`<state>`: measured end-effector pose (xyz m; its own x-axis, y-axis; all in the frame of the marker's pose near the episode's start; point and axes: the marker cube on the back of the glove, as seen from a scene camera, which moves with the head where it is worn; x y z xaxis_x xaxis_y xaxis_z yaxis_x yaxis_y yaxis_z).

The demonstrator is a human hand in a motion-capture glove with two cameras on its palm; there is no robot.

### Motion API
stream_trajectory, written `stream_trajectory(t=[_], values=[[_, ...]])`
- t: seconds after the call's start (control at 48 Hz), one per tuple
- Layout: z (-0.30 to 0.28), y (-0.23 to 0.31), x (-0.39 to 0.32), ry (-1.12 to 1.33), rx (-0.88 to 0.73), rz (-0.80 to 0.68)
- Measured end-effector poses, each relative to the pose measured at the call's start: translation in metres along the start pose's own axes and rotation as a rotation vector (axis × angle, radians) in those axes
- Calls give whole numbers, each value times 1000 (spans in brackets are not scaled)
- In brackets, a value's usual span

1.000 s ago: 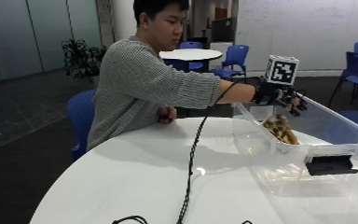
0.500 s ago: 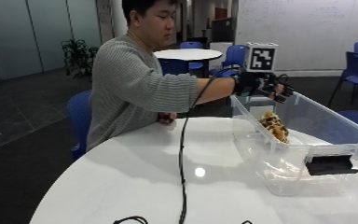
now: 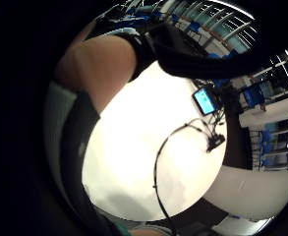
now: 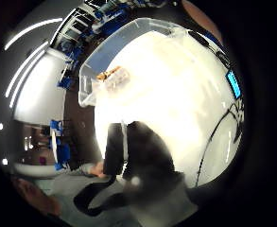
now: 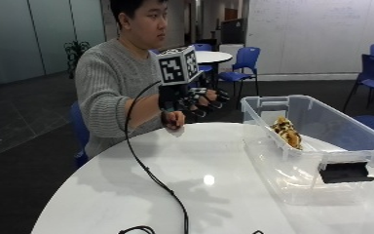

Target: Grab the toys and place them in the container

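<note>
Tan and brown, a plush toy (image 5: 286,131) lies inside the clear plastic container (image 5: 362,146), against the long wall nearer the person, its long axis running along that wall. It also shows through the container's wall in the thumb-side palm view (image 4: 113,78). No other toy shows on the white table (image 5: 193,180) in any view, so judging from this the task looks done or close to it; whether more toys sit out of sight cannot be told.

The gloved right hand (image 5: 196,100) hangs in the air above the table's far edge, just in front of the person's chest and well apart from the container's near corner. Its fingers are loosely spread and point toward the container; nothing is held in them. The toy lies off toward the fingertips' side, past the container's rim.

The bare left hand (image 5: 173,119) rests at the table's edge, directly under the gloved one.

Between the hand and the container the tabletop is open. The container's upright wall is the one edge any return reach would need to clear from above.
</note>
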<state>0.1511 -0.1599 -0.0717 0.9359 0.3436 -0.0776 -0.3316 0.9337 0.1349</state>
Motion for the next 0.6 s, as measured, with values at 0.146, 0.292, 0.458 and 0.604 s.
stream_trajectory(t=[0.146,0.292,0.458,0.604], values=[[17,79,-22,-53,-25,-41],[48,176,-60,-84,-57,-105],[97,255,-87,-132,-222,-165],[106,274,-89,-121,-197,-138]])
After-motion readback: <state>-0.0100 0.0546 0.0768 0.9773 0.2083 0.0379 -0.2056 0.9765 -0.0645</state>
